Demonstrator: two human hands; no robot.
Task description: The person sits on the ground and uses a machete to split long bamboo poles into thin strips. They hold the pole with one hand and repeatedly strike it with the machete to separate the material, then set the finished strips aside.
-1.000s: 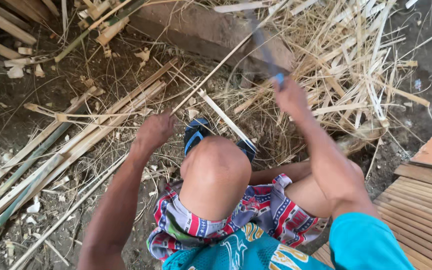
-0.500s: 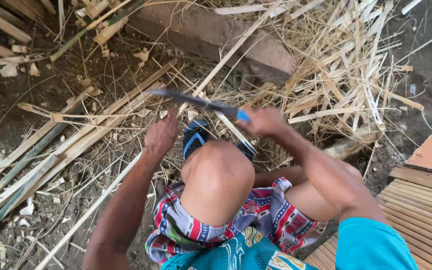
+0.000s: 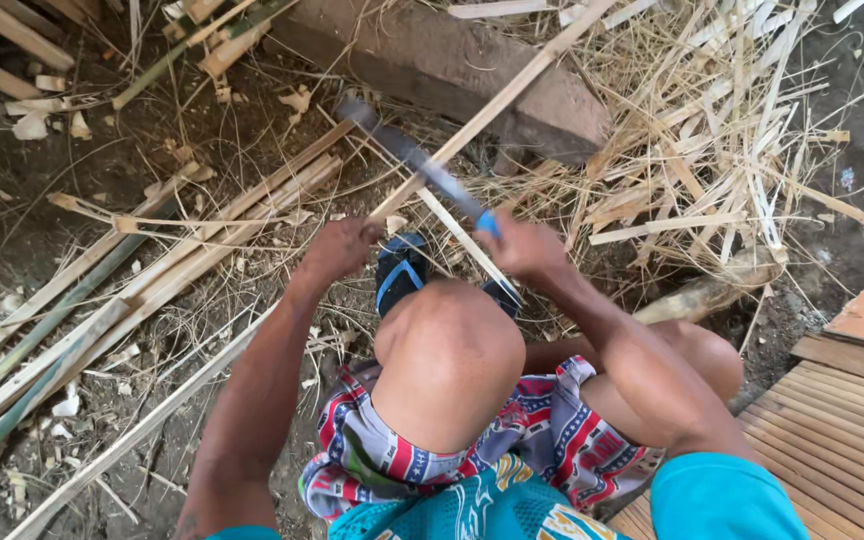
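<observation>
Here, in the head view, much is hidden or cut short. The person's raised knee (image 3: 447,365) fills the middle and covers the ground under it; only the blue-strapped sandal (image 3: 400,272) shows past it. The long bamboo strip (image 3: 497,105) runs out of the top edge of the picture, and its near end disappears inside the left hand (image 3: 340,250). The blade of the knife (image 3: 407,155) is smeared by motion, so its edge is hard to make out; its blue handle shows only as a small patch where it enters the right hand (image 3: 527,248). Both upper arms are cut off by the lower edge.

The left arm reaches forward past the knee, and the left hand's grip is clenched around the near end of the bamboo strip, knuckles up. The right arm bends at the elbow beside the knee, forearm angling inward; the right hand's grip is clenched around the knife handle, with the blade pointing up and to the left, crossing the bamboo strip just beyond the left hand. Whether blade and strip touch cannot be told.

A stone block (image 3: 452,65) lies beyond them, under the strip. A heap of pale bamboo shavings (image 3: 712,150) spreads to the right, long split bamboo poles (image 3: 102,310) lie on the dirt to the left, and a slatted wooden floor (image 3: 842,440) shows at lower right.
</observation>
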